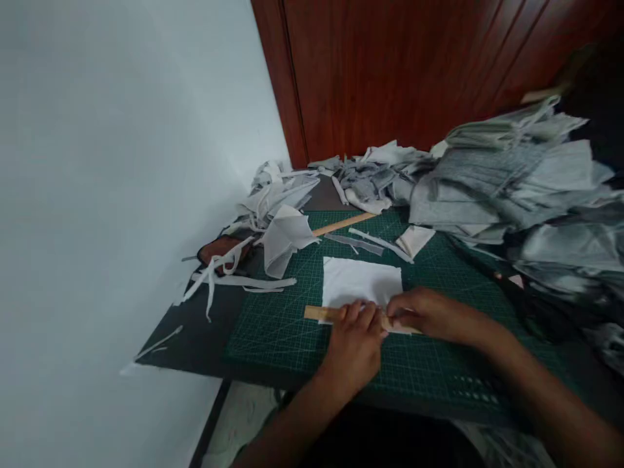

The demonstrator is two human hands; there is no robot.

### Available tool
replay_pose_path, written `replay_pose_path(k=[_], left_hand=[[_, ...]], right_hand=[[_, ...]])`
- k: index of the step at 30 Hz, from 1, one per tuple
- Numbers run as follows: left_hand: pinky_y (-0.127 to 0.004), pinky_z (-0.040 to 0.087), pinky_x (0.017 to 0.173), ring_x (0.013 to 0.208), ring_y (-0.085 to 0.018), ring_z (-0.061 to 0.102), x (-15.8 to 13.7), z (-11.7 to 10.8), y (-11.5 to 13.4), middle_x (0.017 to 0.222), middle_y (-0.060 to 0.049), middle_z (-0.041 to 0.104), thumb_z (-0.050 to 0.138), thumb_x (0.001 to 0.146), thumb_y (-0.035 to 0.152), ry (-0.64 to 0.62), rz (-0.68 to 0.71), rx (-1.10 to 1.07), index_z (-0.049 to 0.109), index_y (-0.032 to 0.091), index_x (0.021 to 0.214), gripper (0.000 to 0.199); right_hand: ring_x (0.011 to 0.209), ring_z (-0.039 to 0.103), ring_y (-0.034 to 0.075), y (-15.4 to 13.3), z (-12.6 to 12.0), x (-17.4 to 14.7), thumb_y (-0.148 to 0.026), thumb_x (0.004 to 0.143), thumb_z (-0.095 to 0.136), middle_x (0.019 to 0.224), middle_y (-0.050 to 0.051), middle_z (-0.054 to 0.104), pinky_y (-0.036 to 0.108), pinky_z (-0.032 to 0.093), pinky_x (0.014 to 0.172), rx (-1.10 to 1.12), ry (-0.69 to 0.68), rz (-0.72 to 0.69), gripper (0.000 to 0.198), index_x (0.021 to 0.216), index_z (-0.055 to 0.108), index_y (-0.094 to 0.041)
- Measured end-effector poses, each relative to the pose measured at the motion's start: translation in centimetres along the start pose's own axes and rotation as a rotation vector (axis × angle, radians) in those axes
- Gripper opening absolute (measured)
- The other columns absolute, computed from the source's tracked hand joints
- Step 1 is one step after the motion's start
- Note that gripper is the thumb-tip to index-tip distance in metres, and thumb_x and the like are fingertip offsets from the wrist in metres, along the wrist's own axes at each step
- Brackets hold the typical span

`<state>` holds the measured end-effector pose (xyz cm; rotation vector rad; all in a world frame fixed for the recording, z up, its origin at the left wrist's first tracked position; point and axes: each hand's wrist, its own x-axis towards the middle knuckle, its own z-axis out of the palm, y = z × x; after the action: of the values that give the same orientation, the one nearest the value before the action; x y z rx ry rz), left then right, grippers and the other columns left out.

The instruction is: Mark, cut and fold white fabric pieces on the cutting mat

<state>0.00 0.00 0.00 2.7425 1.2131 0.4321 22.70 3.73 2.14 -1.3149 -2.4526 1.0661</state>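
A white piece of cloth (361,281) lies flat on the green cutting mat (287,331). Across its near edge runs a wooden ruler (316,312), which sticks out past the cloth on the left. My left hand (357,341) presses on the ruler with bent fingers curled over it. Just to the right, my right hand (422,313) is closed in a pinch at the ruler and the cloth's near right edge. Whatever is between its fingertips is hidden.
Grey fabric piles (468,182) cover the back right. White scraps (287,234) lie by the wall on the left. Behind the cloth are another wooden strip (344,224), loose cut strips (383,244) and a small folded piece (415,241). Dark scissors (526,305) appear at right.
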Motion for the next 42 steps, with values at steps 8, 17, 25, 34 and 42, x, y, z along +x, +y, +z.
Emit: replay_pose_path(k=[8,17,25,34,42], left_hand=[[-0.046,0.042,0.107,0.128,-0.027,0.049,0.3,-0.1,0.0,0.133,-0.008,0.061,0.05,0.102,0.027,0.015,0.006,-0.003,0.056,0.014,0.134,0.035],[-0.045,0.043,0.102,0.12,-0.027,0.053,0.5,-0.7,-0.1,0.122,-0.007,0.063,0.053,0.101,0.025,-0.019,-0.001,-0.047,0.06,0.019,0.114,0.016],[-0.044,0.043,0.103,0.121,-0.025,0.051,0.5,-0.8,-0.2,0.12,-0.006,0.062,0.051,0.101,0.019,-0.023,-0.009,-0.098,0.059,0.022,0.116,0.017],[-0.043,0.042,0.1,0.121,-0.025,0.052,0.5,-0.3,-0.4,0.122,-0.004,0.063,0.057,0.099,0.02,0.007,-0.01,-0.118,0.059,0.021,0.114,0.015],[-0.045,0.043,0.101,0.123,-0.026,0.051,0.5,-0.6,-0.5,0.123,-0.005,0.063,0.055,0.1,0.018,0.006,0.002,-0.124,0.06,0.022,0.118,0.02]], right_hand=[[0.074,0.062,0.018,0.6,-1.1,-0.6,-0.021,0.091,0.055,0.079,0.001,0.069,0.026,0.041,0.068,0.061,-0.049,0.016,0.018,0.09,0.073,-0.021],[0.081,0.064,0.022,0.5,-1.6,-0.8,-0.023,0.086,0.057,0.085,0.003,0.072,0.029,0.043,0.073,0.13,-0.107,0.084,0.019,0.094,0.075,-0.02],[0.074,0.057,0.019,0.0,-1.9,-1.3,-0.021,0.084,0.057,0.077,0.0,0.062,0.027,0.038,0.065,0.127,-0.115,0.119,0.015,0.09,0.071,-0.021],[0.076,0.054,0.019,0.1,-2.3,-1.7,-0.028,0.084,0.061,0.078,-0.001,0.056,0.027,0.035,0.064,0.153,-0.105,0.213,0.014,0.093,0.07,-0.022],[0.077,0.053,0.019,-0.3,-2.7,-1.6,-0.026,0.082,0.063,0.078,-0.002,0.054,0.027,0.035,0.067,0.125,-0.093,0.194,0.015,0.094,0.069,-0.021]])
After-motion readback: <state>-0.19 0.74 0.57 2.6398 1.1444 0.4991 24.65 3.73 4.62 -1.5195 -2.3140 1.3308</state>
